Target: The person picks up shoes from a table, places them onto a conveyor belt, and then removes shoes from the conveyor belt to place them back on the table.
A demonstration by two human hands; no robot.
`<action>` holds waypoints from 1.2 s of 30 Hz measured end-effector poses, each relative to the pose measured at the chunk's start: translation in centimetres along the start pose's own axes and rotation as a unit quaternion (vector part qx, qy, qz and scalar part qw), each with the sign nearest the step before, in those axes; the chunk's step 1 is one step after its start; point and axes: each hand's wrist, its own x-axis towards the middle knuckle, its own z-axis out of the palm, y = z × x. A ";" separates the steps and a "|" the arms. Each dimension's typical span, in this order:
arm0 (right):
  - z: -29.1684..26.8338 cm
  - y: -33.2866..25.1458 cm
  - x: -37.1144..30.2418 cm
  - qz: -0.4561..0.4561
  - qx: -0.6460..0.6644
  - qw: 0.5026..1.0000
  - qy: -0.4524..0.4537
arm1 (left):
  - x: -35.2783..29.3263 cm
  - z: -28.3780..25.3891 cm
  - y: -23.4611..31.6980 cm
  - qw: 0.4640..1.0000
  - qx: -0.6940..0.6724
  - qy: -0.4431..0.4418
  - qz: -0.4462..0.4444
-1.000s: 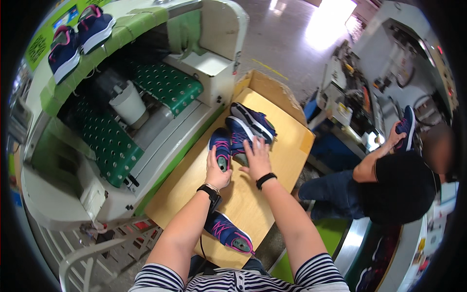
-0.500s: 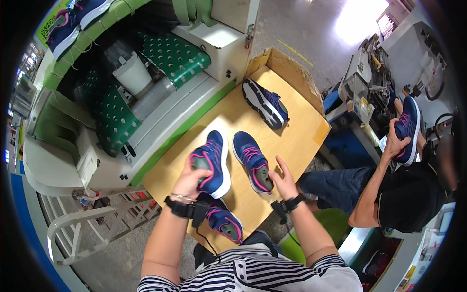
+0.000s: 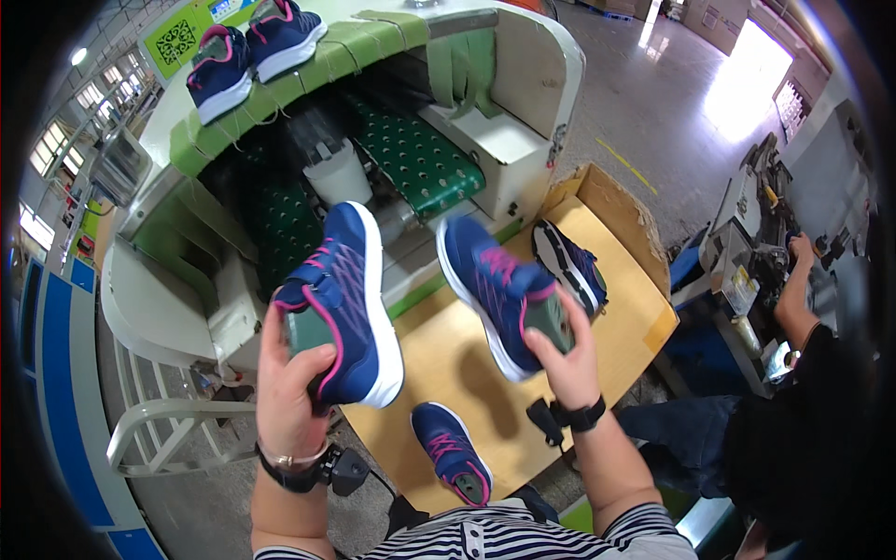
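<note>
My left hand is closed around the heel opening of a navy sneaker with pink trim and a white sole, toe pointing away. A matching sneaker is gripped at its heel by my right hand, thumb at the collar. Both shoes are raised above the wooden board, and grey-green forms show inside their openings. Below them, near my body, another navy sneaker stands on the board. At the board's far right lies a sneaker on its side, its black and white sole showing.
Ahead stands a pale machine with green dotted conveyor belts inside. Two more sneakers rest on its green top. A cardboard flap edges the board. A co-worker in dark clothes is at the right, beside other equipment.
My right hand has taken hold of the sneaker that stood on the board and lifted it. The left-hand sneaker has risen too. My view has shifted, and the co-worker's arm has moved.
</note>
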 end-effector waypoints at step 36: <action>-6.0 8.2 -20.0 0.069 -0.413 0.902 -0.104 | -12.9 -12.2 -22.1 0.865 0.383 -0.175 -0.273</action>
